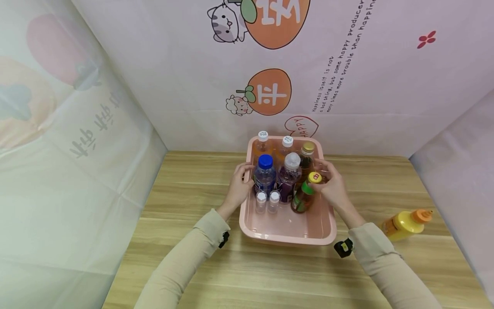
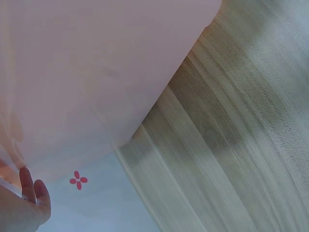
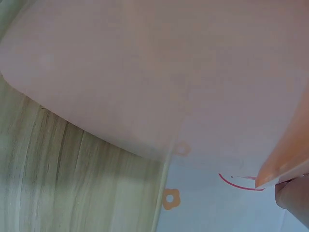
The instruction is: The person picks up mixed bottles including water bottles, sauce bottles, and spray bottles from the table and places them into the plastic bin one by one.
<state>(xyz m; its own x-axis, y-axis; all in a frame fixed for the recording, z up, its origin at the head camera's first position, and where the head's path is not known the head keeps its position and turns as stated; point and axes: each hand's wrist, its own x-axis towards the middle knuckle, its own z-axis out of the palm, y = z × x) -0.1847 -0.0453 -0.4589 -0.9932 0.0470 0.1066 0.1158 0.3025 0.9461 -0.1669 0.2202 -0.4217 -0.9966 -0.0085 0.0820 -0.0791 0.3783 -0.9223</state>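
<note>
A pink plastic basin stands on the wooden table. My left hand grips its left rim; in the left wrist view two fingertips show at the basin's outer wall. My right hand holds the right rim, its thumb close to the yellow cap of a leaning brown sauce bottle. Beside the left thumb is a blue-capped bottle. Between them stands a purple drink bottle. Behind are two white-capped clear bottles and a gold-capped dark bottle. Two small white-capped vials stand in front.
A yellow squeeze bottle with an orange nozzle lies on the table to the right of the basin, near the right forearm. A printed cloth wall rises right behind the basin, with further cloth at both sides.
</note>
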